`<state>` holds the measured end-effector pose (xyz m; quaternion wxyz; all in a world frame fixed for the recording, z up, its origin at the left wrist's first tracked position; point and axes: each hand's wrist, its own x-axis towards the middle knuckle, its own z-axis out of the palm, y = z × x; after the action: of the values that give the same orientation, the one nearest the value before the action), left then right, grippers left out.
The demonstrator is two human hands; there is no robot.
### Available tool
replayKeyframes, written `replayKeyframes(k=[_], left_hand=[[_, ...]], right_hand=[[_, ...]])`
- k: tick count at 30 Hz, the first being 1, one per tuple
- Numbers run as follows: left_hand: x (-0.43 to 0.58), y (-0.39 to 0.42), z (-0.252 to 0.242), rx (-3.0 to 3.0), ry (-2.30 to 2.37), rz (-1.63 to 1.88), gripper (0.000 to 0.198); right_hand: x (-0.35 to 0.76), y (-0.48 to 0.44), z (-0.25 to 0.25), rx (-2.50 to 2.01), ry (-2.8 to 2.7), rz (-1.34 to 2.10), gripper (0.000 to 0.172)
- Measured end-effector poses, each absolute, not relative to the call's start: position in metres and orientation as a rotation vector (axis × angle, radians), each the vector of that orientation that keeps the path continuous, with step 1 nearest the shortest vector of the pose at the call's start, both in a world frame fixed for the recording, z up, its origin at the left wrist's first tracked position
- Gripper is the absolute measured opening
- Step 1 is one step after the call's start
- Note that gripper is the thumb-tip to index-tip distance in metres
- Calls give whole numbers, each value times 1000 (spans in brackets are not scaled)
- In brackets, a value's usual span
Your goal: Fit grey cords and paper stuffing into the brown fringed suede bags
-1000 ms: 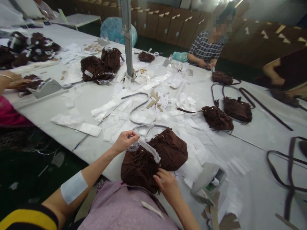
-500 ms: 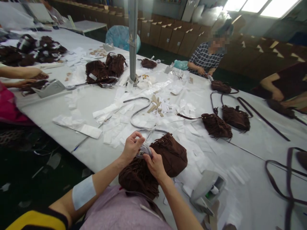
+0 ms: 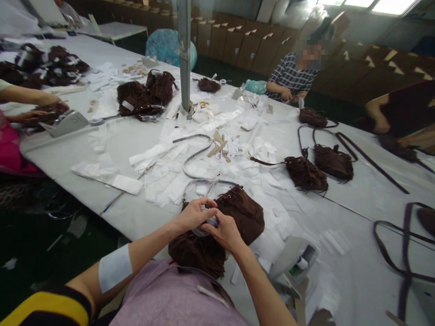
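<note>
Both hands are together over a brown fringed bag (image 3: 197, 254) at the table's near edge. My left hand (image 3: 196, 213) curls over the top of a greyish, shiny wrapped piece (image 3: 211, 221), which looks like a strap or buckle in plastic. From the right, my right hand (image 3: 224, 231) pinches the same piece, thumb across it. The fingers partly hide it. A second brown bag (image 3: 245, 217) lies just beyond my right hand, with a thin grey strap (image 3: 185, 165) curving away on the table.
White paper scraps (image 3: 163, 181) and tan strips (image 3: 220, 146) cover the middle. A grey box (image 3: 294, 258) stands right of my right forearm. A metal post (image 3: 184, 59) rises beyond. More brown bags (image 3: 306, 174) lie to the right. Other people work at left, far side and right.
My left hand has come down from a raised pinch onto the wrapped piece, closer to my right hand. The view has shifted slightly.
</note>
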<state>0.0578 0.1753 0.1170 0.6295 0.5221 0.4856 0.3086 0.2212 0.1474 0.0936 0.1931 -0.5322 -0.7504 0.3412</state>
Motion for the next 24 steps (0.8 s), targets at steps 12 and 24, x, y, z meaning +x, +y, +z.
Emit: replayKeyframes(k=[12, 24], left_hand=[[78, 171, 86, 778, 1022, 827, 41], [65, 188, 90, 1249, 1067, 484, 37]], right_hand=[[229, 127, 68, -1614, -1926, 1023, 27], [252, 147, 54, -1356, -1596, 1380, 46]])
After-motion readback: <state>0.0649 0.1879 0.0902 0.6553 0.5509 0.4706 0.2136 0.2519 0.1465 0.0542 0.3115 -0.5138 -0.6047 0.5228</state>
